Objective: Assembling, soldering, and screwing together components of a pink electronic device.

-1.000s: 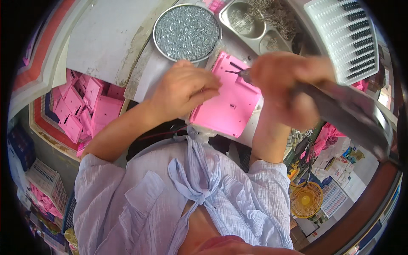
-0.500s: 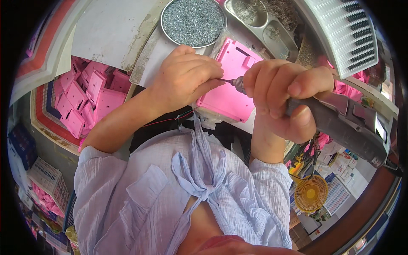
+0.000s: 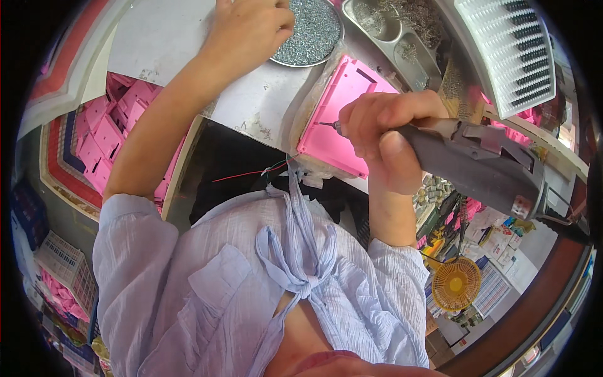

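My right hand (image 3: 392, 129) is wrapped round a dark electric screwdriver (image 3: 471, 160). Its thin bit points left, with the tip at the left edge of a pink plastic panel (image 3: 342, 116), at or close to a screw spot. The panel lies on clear plastic wrap on the bench. My left hand (image 3: 251, 31) is at the top edge of the view, beside and partly over the left rim of a round metal bowl (image 3: 308, 38) full of small silvery screws. Its fingers are bent, but the fingertips are cut off by the picture's edge, so what they hold is hidden.
Several pink plastic parts (image 3: 103, 138) fill a box at the left. A metal tray (image 3: 405, 47) with rounded compartments and small metal pieces stands behind the panel. A white rack (image 3: 505, 50) overhangs the far right. At lower right is a yellow basket (image 3: 456, 284); a red wire (image 3: 242, 177) hangs at the bench's front.
My left hand has left the screwdriver bit and moved up and left to the bowl of screws. My right hand and the screwdriver have shifted slightly left, the bit staying at the panel's left edge.
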Motion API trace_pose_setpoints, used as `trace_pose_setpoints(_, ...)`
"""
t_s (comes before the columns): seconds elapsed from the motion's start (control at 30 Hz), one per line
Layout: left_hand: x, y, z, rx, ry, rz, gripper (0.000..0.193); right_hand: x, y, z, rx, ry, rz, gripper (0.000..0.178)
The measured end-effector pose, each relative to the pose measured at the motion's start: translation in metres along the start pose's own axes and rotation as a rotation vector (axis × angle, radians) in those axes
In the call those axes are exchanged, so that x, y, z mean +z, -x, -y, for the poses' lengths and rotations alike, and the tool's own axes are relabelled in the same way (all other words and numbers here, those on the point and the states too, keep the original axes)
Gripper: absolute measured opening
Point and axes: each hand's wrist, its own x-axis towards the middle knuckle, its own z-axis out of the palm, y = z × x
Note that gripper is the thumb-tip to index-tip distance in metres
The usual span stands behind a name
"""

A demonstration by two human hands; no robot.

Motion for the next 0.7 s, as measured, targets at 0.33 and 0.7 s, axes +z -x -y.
trace_pose_setpoints(0.33,-0.001,0.001,0.003,-0.017,0.136,0.042,0.014,0.001,0.005,-0.015,0.015,0.310,0.195,0.019)
trace_pose_setpoints(0.7,-0.020,0.061,-0.065,0.148,0.713,0.055,0.019,-0.004,-0.009,0.016,-0.140,-0.260,0.141,0.033)
